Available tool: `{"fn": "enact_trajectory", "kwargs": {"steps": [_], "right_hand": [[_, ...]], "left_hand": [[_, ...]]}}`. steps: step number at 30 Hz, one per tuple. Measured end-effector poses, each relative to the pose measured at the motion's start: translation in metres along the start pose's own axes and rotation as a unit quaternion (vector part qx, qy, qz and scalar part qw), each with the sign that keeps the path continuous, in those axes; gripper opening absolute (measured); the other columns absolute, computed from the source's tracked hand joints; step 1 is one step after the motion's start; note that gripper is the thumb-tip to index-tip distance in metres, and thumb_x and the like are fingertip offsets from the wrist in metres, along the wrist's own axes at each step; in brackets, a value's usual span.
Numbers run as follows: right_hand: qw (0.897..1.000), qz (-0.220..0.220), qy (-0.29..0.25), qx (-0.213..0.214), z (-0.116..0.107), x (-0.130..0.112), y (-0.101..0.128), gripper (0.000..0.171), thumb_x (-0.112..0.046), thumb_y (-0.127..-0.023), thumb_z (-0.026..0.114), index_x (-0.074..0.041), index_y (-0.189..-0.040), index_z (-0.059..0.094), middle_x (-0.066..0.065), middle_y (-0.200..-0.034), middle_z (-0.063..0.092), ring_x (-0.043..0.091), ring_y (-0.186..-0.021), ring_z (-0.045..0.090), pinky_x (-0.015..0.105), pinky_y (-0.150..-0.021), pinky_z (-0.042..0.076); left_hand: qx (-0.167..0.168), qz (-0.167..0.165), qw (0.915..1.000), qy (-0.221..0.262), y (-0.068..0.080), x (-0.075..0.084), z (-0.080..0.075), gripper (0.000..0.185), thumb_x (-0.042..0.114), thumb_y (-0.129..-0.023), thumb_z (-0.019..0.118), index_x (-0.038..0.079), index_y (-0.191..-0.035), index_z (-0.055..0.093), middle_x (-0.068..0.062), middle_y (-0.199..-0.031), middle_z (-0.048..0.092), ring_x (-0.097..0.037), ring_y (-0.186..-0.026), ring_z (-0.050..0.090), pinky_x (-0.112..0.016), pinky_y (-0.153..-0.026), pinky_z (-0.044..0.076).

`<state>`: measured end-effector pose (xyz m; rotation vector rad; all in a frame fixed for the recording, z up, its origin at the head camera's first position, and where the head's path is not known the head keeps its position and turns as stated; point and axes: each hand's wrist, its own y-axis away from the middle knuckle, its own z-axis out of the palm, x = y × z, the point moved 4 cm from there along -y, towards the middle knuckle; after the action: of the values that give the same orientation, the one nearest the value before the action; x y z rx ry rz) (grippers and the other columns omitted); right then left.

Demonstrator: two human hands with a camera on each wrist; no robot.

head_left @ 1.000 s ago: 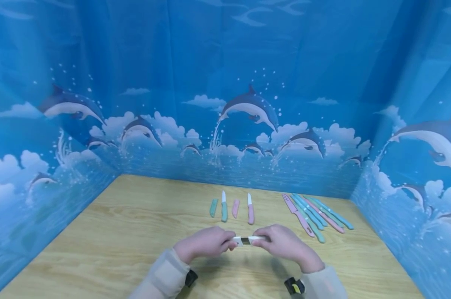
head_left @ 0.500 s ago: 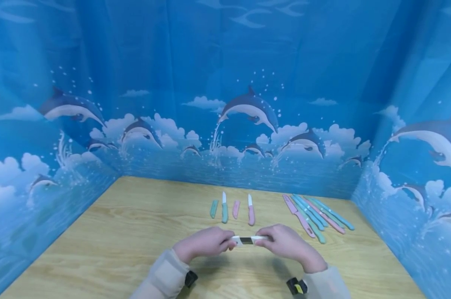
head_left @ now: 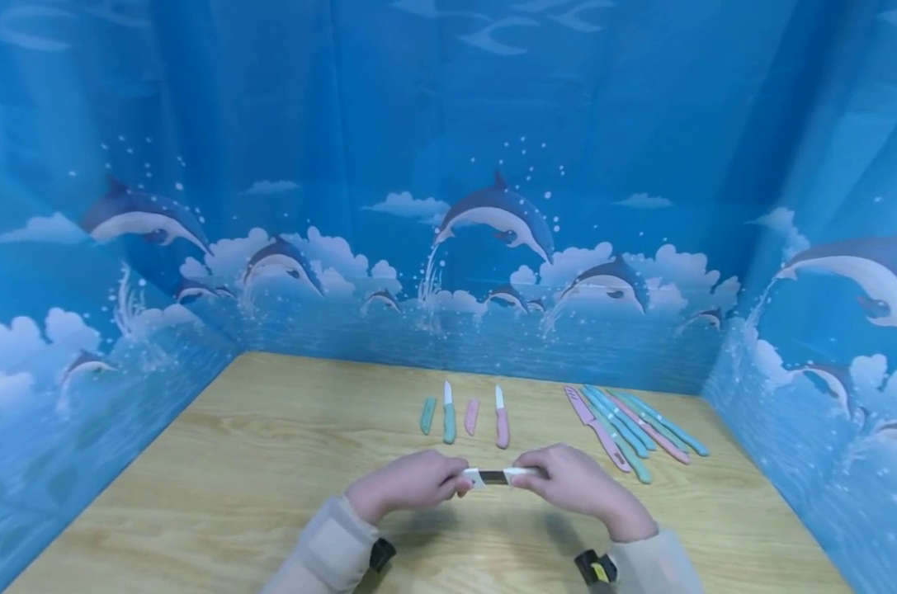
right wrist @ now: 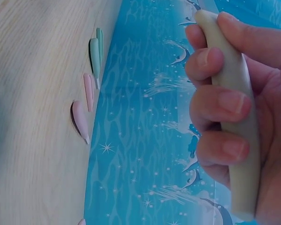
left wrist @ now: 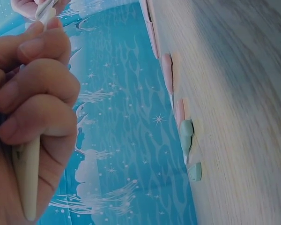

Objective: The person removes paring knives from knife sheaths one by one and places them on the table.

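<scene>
In the head view my left hand (head_left: 407, 480) and right hand (head_left: 570, 483) face each other above the table's near part. My right hand grips the cream handle (right wrist: 241, 117) of a small knife, fingers curled round it. The left fingers hold a cream knife sheath (left wrist: 27, 183), whose end sticks out below the fist in the left wrist view. Between the hands shows a stretch of dark-looking blade (head_left: 495, 477); its tip is hidden, apparently inside the sheath.
Beyond my hands lie a green sheath (head_left: 428, 415), a green-handled knife (head_left: 449, 422), a pink sheath (head_left: 472, 417) and a pink-handled knife (head_left: 502, 425), both blades bare. Several pastel knives (head_left: 617, 422) lie fanned at the right. A dolphin-print curtain (head_left: 448, 322) borders the wooden table (head_left: 270, 429).
My right hand has moved slightly to the right, and more blade shows between handle and sheath. The left hand stays almost in place.
</scene>
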<state>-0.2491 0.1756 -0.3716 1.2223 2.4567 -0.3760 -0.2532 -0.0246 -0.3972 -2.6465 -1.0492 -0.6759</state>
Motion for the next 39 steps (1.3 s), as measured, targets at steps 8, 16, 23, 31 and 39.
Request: {"fn": "enact_trajectory", "kwargs": {"steps": [8, 16, 23, 31, 39], "right_hand": [[1.000, 0.008, -0.006, 0.004, -0.004, 0.004, 0.000, 0.025, -0.040, -0.094, 0.060, -0.018, -0.095, 0.073, -0.013, -0.065, 0.054, 0.000, -0.054, 0.041, 0.023, -0.053, 0.038], [1.000, 0.020, 0.007, 0.007, -0.013, 0.004, 0.000, 0.023, -0.040, -0.094, 0.060, -0.020, -0.094, 0.072, -0.013, -0.064, 0.051, 0.003, -0.055, 0.041, 0.024, -0.054, 0.038], [1.000, 0.020, -0.005, 0.002, -0.010, 0.003, 0.002, 0.022, -0.038, -0.093, 0.062, -0.018, -0.096, 0.072, -0.013, -0.063, 0.051, 0.002, -0.054, 0.041, 0.023, -0.052, 0.039], [1.000, 0.022, -0.003, 0.009, -0.010, 0.004, 0.004, 0.023, -0.037, -0.092, 0.062, -0.017, -0.097, 0.073, -0.013, -0.064, 0.052, 0.002, -0.055, 0.042, 0.023, -0.053, 0.039], [1.000, 0.024, 0.008, 0.009, -0.013, 0.003, 0.007, 0.029, -0.043, -0.094, 0.059, -0.017, -0.100, 0.072, -0.014, -0.070, 0.058, 0.001, -0.059, 0.047, 0.023, -0.056, 0.042]], "left_hand": [[0.003, -0.007, 0.9999, -0.010, -0.001, -0.001, -0.003, 0.024, 0.028, -0.102, 0.049, 0.017, -0.082, 0.056, 0.013, -0.061, 0.041, -0.001, -0.050, 0.033, -0.016, -0.049, 0.034], [0.010, -0.005, 0.9999, -0.012, -0.004, -0.002, -0.008, 0.023, 0.027, -0.103, 0.047, 0.018, -0.083, 0.056, 0.013, -0.062, 0.043, -0.001, -0.050, 0.034, -0.016, -0.049, 0.034], [0.001, -0.004, 1.0000, -0.007, 0.000, -0.003, -0.006, 0.024, 0.028, -0.102, 0.047, 0.019, -0.082, 0.056, 0.013, -0.063, 0.043, -0.001, -0.050, 0.034, -0.016, -0.049, 0.036], [0.006, 0.007, 0.9998, -0.016, 0.001, 0.000, -0.007, 0.025, 0.027, -0.103, 0.047, 0.016, -0.082, 0.056, 0.012, -0.062, 0.042, -0.001, -0.051, 0.034, -0.016, -0.051, 0.036], [0.011, 0.017, 0.9996, -0.021, 0.005, 0.000, -0.011, 0.027, 0.025, -0.103, 0.047, 0.009, -0.084, 0.058, 0.012, -0.064, 0.043, 0.000, -0.054, 0.037, -0.017, -0.055, 0.040]]}}
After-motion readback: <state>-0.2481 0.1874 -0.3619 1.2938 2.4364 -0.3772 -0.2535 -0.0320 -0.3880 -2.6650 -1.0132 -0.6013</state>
